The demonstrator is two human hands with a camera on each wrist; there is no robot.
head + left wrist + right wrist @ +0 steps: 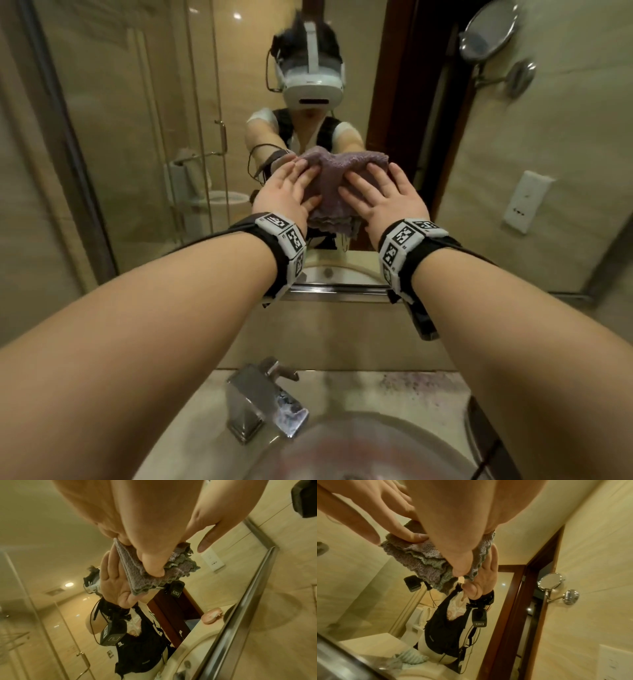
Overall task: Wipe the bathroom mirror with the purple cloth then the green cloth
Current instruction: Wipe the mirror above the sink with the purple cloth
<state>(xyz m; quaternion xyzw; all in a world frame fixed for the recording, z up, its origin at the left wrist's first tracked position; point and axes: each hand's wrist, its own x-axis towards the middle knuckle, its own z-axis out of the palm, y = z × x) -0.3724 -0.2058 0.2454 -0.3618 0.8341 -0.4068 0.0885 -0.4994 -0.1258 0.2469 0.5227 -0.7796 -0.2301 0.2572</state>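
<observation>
Both hands pressed the purple cloth (337, 186) flat against the bathroom mirror (144, 102), low on the glass and just above its metal bottom frame (337, 289). The left hand (286, 195) lay on the cloth's left part and the right hand (387, 198) on its right part, side by side, with a strip of bunched cloth showing between them. In the head view the fingers (378, 176) of each hand were straight and slightly spread, their palms laid on the fabric; they pushed the cloth onto the glass and did not curl round it. The left wrist view showed the left thumb (152, 563) lying across the folded cloth (137, 574), whose frilled edges hung out below the palm. The right wrist view showed the right thumb (460, 561) over the crumpled cloth (419, 558) in the same way, with the other hand's fingers beside it.

Reflected in the glass were the person's own palms meeting the cloth from behind, along with a glass shower door and a toilet. A pale greenish cloth (412, 657) showed low in the right wrist view, seemingly a reflection of something lying on the counter; I could not tell exactly where it lay. Below the mirror a chrome faucet (263, 401) stood on the counter (191, 421) at the rim of a round basin (359, 445). On the tiled wall to the right hung a round swing-arm mirror (488, 32) and a white wall socket (525, 202).
</observation>
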